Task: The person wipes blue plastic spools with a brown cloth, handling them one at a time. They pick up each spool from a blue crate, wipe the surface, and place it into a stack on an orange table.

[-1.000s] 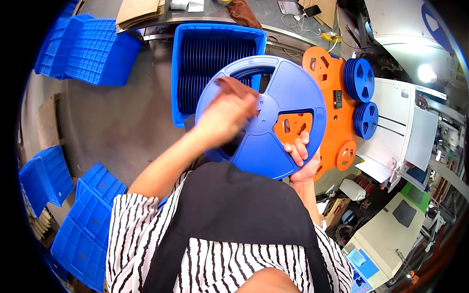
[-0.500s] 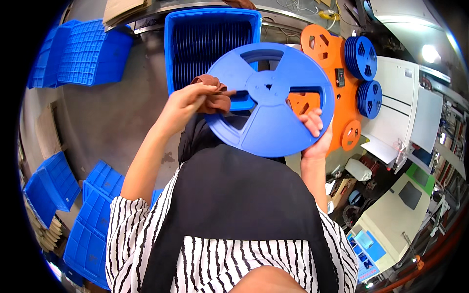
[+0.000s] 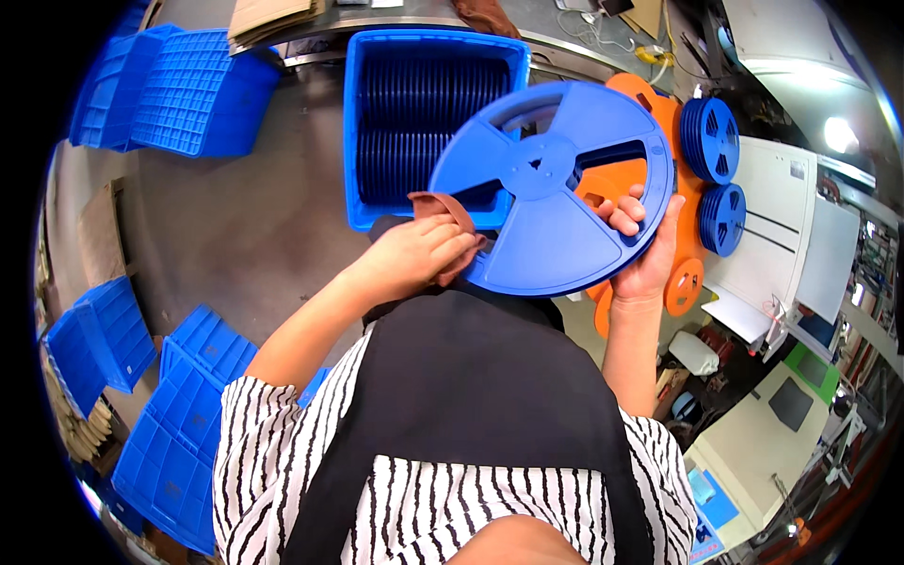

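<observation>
A large blue plastic reel (image 3: 556,221) with wedge-shaped openings is held up in front of me, its flat face tilted toward me. My right hand (image 3: 642,247) grips its right rim, fingers coming through an opening and thumb along the outer edge. In my left hand (image 3: 419,252) is a bunched brown cloth (image 3: 454,218), pressed at the reel's lower left rim. The reel hides part of a blue crate (image 3: 354,141) behind it, where rows of dark blue reels (image 3: 400,155) stand on edge.
Right of the reel is an orange stand (image 3: 686,198) bearing two stacks of blue reels (image 3: 713,141). Empty-looking blue crates (image 3: 202,99) stand at far left, with more crates (image 3: 174,443) at lower left. A metal table (image 3: 395,13) crosses the top, with cardboard (image 3: 273,19) on it.
My left hand and the cloth have moved down and right along the reel's left rim. The reel has turned and shifted slightly right in view, while my right hand keeps its grip.
</observation>
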Motion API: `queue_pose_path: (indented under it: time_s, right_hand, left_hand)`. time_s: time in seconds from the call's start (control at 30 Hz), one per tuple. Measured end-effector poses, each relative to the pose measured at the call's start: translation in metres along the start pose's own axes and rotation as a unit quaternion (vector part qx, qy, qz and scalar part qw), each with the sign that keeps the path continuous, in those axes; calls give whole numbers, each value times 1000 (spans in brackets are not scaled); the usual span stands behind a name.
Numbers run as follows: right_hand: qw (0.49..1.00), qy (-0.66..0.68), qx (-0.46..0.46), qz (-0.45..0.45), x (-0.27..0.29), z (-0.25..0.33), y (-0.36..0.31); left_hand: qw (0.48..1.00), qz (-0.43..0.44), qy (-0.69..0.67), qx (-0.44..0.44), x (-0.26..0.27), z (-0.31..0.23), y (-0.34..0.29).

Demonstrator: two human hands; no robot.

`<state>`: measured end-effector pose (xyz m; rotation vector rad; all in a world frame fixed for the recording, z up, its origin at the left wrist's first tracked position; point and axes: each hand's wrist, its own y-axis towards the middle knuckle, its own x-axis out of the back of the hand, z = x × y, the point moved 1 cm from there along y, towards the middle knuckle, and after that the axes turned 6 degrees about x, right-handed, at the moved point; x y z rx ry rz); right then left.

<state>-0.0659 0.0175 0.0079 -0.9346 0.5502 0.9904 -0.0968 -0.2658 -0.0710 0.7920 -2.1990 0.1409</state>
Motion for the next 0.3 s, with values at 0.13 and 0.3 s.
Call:
queue_pose_path:
  time_s: [0.13, 0.3]
  right_hand:
    - [988, -149, 10, 37, -15, -2, 16]
    - [964, -266, 3, 2, -18, -15, 40]
  left_hand:
    - [990, 22, -127, 57, 5, 0, -10]
    - [812, 62, -490, 310, 7, 15, -32]
